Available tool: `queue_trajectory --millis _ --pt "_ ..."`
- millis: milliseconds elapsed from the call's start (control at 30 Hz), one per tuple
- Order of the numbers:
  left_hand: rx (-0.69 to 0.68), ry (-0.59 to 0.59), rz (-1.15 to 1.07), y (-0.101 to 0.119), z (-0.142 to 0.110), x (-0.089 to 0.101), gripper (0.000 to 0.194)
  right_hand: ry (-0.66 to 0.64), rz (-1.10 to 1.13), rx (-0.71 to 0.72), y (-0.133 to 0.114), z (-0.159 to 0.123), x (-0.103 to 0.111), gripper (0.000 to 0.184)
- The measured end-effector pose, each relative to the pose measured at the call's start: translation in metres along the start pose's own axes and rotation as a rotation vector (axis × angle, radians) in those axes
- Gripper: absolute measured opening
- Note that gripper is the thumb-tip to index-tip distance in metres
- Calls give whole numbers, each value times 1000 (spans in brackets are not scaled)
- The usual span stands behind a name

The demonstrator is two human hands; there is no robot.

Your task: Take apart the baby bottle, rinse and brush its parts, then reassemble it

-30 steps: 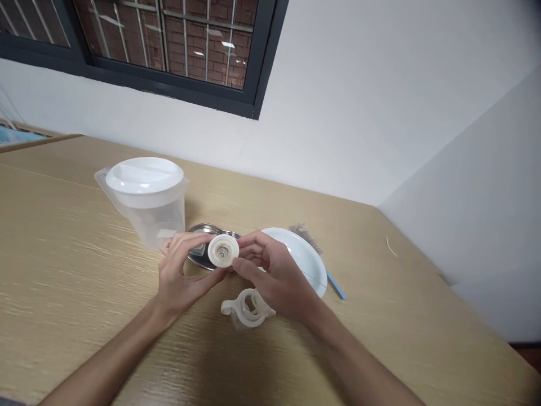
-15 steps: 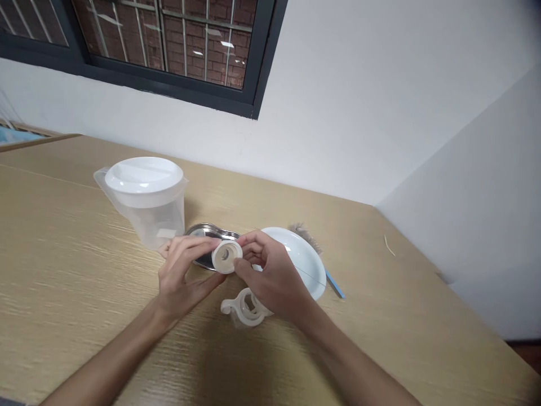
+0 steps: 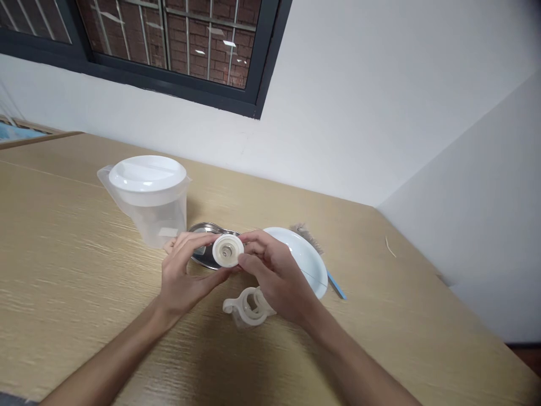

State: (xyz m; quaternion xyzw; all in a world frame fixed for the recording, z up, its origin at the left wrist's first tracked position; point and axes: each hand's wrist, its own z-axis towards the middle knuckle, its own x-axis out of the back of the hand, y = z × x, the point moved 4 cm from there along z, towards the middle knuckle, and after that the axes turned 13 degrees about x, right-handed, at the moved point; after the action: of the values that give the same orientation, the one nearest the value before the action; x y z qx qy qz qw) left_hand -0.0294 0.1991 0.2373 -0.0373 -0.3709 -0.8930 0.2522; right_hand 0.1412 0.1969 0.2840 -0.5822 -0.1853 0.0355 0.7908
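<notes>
Between my two hands is a small round white cap (image 3: 228, 251), its hollow side with a ringed centre facing me. My left hand (image 3: 186, 276) grips its left edge, fingers above and thumb below. The fingers and thumb of my right hand (image 3: 276, 276) close on its right edge. Just under my hands stands a translucent plastic container (image 3: 245, 310) with an open round mouth and a hooked handle; my right hand hides part of it. Behind the cap, a shiny metal kidney dish (image 3: 205, 256) lies partly covered by my hands.
A translucent pitcher (image 3: 158, 217) with a white lid stands at the left. Right of my hands is a white plate (image 3: 302, 254), partly hidden. Beyond it lie a bristle brush (image 3: 308, 237) and a blue stick (image 3: 337, 285). A thin pale strip (image 3: 389, 247) lies farther right.
The cap tipped downward half a second ago and now faces me again, slightly right of its first place. Both hands keep hold of it; the things on the table stay put.
</notes>
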Motion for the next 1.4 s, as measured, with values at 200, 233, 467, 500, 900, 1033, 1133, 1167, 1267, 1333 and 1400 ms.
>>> queue_trajectory --millis 200,233,467,500,900,1033,1133,1167,1267,1333,1400 --pt "-75 -29 43 4 0 0 42 -34 -137 76 2 -1 -2 21" --pt "-87 -30 37 4 -1 0 41 -37 -160 82 2 -1 -2 21" --pt "-148 -24 50 3 -4 0 38 -52 -252 94 -2 -3 0 21" --pt "-148 -28 54 2 -4 0 38 -54 -255 92 -1 -3 0 21" --pt "-45 -112 -19 0 -2 -3 39 -61 -330 114 -4 -5 2 14" --pt "16 -147 -15 1 -1 -5 38 -50 -356 86 -4 -5 3 13" --pt "-13 -141 -11 3 -2 -5 40 -26 -422 69 -1 -4 2 18" --pt "-29 -137 -8 3 -2 -5 40 -20 -440 65 0 -4 1 20" --pt "-73 -126 3 3 -3 -5 39 -12 -464 56 2 -3 0 24" --pt "-93 -114 4 2 -4 -4 39 -5 -463 55 3 -3 -1 26" --pt "-102 -99 10 2 -4 -3 39 0 -459 54 3 -3 -2 27"
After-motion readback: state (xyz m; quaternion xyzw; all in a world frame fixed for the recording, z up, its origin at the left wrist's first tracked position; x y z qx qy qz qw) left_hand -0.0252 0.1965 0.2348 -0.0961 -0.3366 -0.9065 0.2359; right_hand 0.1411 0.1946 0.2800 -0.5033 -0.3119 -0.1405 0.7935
